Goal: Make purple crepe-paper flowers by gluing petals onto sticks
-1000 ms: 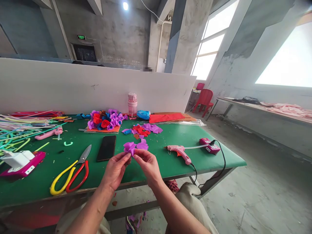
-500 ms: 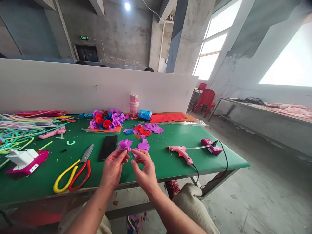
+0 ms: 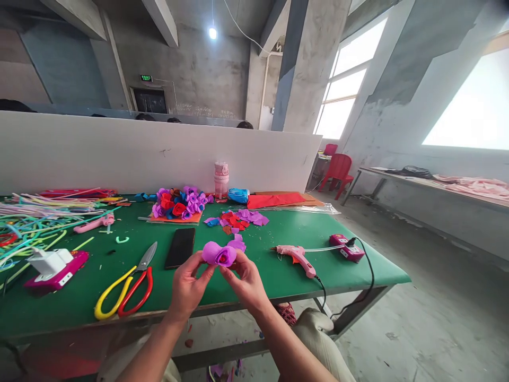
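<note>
Evidently, left hand (image 3: 188, 284): pinching purple, red-centred paper-like flower (image 3: 214, 254);
right hand (image 3: 248, 283): gripping its other side, probably steadying it.

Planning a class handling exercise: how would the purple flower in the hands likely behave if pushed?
The purple flower is probably light: left hand and right hand just pinch it. Its thin, curled petals would likely bend easily.

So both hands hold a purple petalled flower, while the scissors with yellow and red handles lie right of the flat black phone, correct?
Not quite: the scissors with yellow and red handles lie left of the flat black phone, as the head view shows. The left hand and right hand do hold the purple petalled flower.
</note>
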Motion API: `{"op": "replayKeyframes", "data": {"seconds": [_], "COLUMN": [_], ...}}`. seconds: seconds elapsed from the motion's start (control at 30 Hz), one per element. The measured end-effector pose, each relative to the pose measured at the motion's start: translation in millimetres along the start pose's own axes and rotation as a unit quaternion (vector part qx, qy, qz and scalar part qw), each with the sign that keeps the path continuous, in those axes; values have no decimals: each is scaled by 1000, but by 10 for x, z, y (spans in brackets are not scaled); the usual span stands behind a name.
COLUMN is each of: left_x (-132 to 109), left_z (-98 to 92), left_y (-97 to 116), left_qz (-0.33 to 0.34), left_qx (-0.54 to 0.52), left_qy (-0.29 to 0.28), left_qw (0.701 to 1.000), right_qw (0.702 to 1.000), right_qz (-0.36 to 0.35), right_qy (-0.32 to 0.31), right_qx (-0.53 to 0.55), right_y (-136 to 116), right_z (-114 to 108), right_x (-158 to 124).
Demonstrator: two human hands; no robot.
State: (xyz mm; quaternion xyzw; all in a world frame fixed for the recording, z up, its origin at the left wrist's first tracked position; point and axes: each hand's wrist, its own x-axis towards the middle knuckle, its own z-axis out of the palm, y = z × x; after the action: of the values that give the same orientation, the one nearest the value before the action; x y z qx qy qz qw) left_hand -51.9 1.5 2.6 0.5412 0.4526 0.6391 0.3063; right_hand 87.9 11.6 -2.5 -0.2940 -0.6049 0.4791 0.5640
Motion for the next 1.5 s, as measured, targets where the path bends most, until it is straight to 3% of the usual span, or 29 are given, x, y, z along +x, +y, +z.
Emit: {"op": "replayKeyframes", "data": {"seconds": [0.47, 0.73, 0.87, 1.1, 1.2, 1.27, 1.37, 1.5], "left_x": [21, -3, -23, 7, 24, 33, 51, 105], "left_z": [80, 121, 129, 127, 130, 121, 92, 65], "left_y": [-48, -100, -54, -14, -13, -19, -35, -60], "left_qz": [-81, -84, -77, -170, -217, -233, -236, -248], "left_qx": [-48, -18, -8, -169, -218, -237, -250, -250], "left_qy": [-60, -35, -31, -62, -56, -53, -60, -58], "left_qw": [994, 996, 997, 969, 950, 941, 937, 934], "right_qw": [998, 992, 992, 997, 994, 981, 929, 836], "right_qz": [23, 14, 25, 54, 36, 4, 0, 123], "right_qy": [54, 83, 86, 41, 72, 120, 232, 276], "right_qx": [40, -95, -94, -45, -71, -150, -288, -457], "right_y": [98, 94, 112, -13, -122, -212, -336, -402], "right_z": [-10, 10, 4, -26, -235, -526, -1132, -1853], "right_x": [51, 19, 27, 22, 83, 148, 185, 0]}}
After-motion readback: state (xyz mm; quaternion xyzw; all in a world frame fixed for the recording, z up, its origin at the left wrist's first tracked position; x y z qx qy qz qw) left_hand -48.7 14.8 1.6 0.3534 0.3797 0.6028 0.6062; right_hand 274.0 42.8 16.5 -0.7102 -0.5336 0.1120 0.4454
